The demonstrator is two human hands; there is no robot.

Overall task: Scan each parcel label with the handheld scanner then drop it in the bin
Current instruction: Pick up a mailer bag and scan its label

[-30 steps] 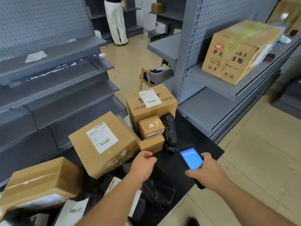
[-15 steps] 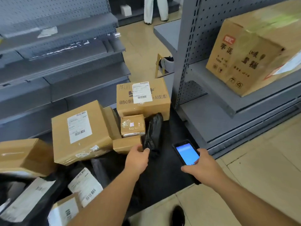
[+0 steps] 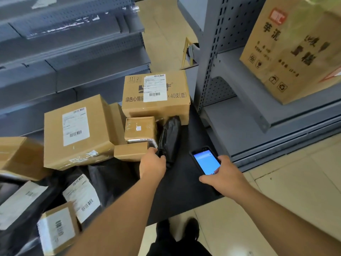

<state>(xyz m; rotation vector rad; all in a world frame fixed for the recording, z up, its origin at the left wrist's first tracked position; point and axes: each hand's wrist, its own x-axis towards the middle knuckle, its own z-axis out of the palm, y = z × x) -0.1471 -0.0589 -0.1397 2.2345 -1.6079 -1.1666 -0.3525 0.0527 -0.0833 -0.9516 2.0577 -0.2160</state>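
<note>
Gripping the black bag parcel [image 3: 170, 134], the left hand [image 3: 152, 163] apparently hides its label; the right hand [image 3: 224, 177] clasps the scanner [image 3: 205, 160].

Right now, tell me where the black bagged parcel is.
In the head view, the black bagged parcel lies centre frame on the black platform, right of the small taped box, its near end gripped by the left hand.

Grey perforated-metal shelving unit [image 3: 70, 58] at 10 o'clock, shelves stepped. Second grey metal shelving unit [image 3: 258, 115] at 2 o'clock, carrying large brown printed cardboard carton [image 3: 293, 48] on its shelf. Beige tiled floor [image 3: 287, 191] at 4 o'clock. Black shoes [image 3: 191, 228] at 6 o'clock.
</note>
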